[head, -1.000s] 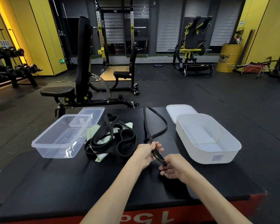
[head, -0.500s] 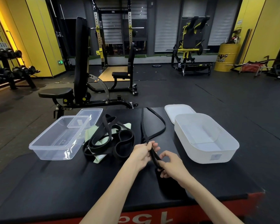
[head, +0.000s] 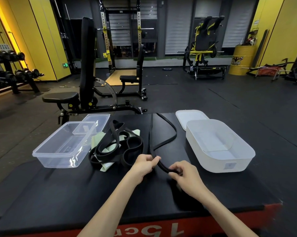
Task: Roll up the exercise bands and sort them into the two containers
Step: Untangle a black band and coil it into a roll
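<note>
Padding, matte black, tops a red-sided box (head: 230,218) marked "15c" upside down, in a gym with dark rubber flooring and yellow walls. The left hand (head: 144,164) and right hand (head: 185,175) each pinch one flat black band (head: 162,166), its loop trailing beyond them. Left of the left hand lie tangled bands (head: 117,147) and a clear tub (head: 58,156); right of the right hand is a white tub (head: 243,161). The far yellow drum (head: 242,60) perhaps reads "STAR".

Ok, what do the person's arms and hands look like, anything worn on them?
Both are bare. The left hand and right hand wear no gloves, and no ring, watch or wristband shows. The left forearm and right forearm are uncovered to the picture's edge; no sleeve is in view.
</note>
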A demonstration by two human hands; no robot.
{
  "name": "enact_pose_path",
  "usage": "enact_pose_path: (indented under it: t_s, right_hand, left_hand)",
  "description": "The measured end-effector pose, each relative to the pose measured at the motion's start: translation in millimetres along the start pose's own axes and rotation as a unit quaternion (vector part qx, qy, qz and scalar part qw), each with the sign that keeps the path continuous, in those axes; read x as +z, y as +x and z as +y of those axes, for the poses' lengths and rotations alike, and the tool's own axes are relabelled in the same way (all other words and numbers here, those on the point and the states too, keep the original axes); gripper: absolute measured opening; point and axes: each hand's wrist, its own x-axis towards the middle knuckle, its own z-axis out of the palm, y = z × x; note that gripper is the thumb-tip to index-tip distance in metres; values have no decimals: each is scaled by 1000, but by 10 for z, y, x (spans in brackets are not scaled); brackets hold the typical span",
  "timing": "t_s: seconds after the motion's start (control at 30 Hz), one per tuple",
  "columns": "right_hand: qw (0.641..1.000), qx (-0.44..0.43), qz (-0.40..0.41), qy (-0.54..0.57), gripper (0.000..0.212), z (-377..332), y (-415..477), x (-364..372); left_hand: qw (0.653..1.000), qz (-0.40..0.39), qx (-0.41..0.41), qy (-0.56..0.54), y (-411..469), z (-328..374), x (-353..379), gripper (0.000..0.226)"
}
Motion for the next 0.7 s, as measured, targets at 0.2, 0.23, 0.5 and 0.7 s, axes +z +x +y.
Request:
enact_pose_path:
  t_s: [0.2,0.23,0.5,0.7]
  right_hand:
    - [993,-79,-25,-85,17,33,-35,84]
    - [991,-86,-27,-101,18,25,-39,108]
    - [973,-154,-25,-167,22,-42,9,209]
    - [984,-134,-35,-115,18,-28,-7,160]
  left_hand:
    - [974,61,7,220,-128,-117,-206,41]
    - [968,67,17,242,-161,-126,-212,40]
    - [879,11,341,333,-329,-262,-117,23]
    - [881,25,354,313,-294,-416,-30,19]
